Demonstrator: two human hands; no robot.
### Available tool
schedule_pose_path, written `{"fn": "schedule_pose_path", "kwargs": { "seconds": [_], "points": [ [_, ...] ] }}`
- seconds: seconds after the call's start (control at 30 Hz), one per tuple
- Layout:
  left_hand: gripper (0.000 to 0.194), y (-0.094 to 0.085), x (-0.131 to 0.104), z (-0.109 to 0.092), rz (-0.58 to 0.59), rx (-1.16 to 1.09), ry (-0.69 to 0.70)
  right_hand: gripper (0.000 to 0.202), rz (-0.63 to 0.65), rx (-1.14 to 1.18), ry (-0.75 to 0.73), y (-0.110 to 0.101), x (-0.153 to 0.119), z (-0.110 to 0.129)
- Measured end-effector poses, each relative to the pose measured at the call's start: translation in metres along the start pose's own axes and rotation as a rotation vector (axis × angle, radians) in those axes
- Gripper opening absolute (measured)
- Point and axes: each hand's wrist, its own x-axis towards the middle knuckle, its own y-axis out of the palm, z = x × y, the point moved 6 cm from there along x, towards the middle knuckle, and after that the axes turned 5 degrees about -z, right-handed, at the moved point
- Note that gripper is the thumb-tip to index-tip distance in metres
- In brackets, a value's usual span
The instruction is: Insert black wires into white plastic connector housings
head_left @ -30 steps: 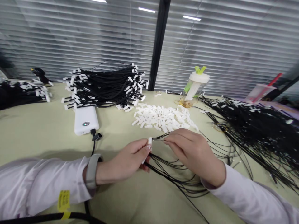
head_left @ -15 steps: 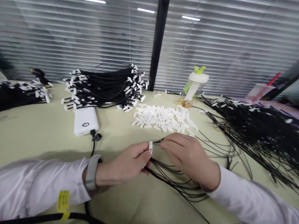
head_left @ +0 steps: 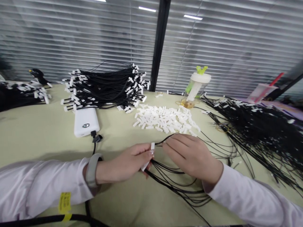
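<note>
White connector (head_left: 152,146), black wires (head_left: 153,177), pale green worktop (head_left: 123,201)
Pale lilac sleeves (head_left: 52,179), grey wristband (head_left: 91,171), yellow label (head_left: 64,201), white power bank (head_left: 86,119), red straw (head_left: 276,78), grey striped blinds (head_left: 213,47).

We get even, moderately bright light over the bench (head_left: 118,132), while white strips (head_left: 147,9) glare across the blinds (head_left: 71,47). A soft shadow falls beside the left sleeve (head_left: 52,186). The white connectors (head_left: 165,118) look washed out, the thin black wires (head_left: 159,179) slightly soft, and wide-angle distortion stretches our picture's edges.
</note>
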Motion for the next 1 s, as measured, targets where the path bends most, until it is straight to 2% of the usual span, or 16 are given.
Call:
{"fn": "schedule_pose_path", "kwargs": {
  "seconds": [0.13, 0.3, 0.5, 0.63, 0.83, 1.0],
  "points": [
    [0.034, 0.000, -0.001, -0.001, -0.003, 0.061, 0.012, 0.024, 0.009, -0.010, -0.019, 0.002, 0.000, 0.002],
    [0.027, 0.001, -0.002, -0.003, 0.024, 0.160, 0.059, 0.017, 0.085, -0.062, -0.025, 0.010, 0.000, 0.004],
    [0.025, 0.002, -0.002, -0.004, 0.042, 0.214, 0.092, 0.015, 0.086, -0.059, -0.012, 0.013, 0.004, 0.004],
    [0.024, 0.002, -0.002, -0.007, 0.009, 0.237, 0.084, 0.015, 0.107, -0.071, 0.005, 0.012, 0.006, 0.005],
    [0.027, 0.000, 0.002, 0.001, -0.052, 0.079, 0.048, 0.011, 0.159, -0.079, 0.088, 0.019, 0.004, 0.004],
    [0.027, -0.003, 0.005, 0.004, -0.118, -0.004, 0.043, 0.015, 0.142, -0.051, 0.115, 0.024, 0.000, 0.004]
  ]
}}
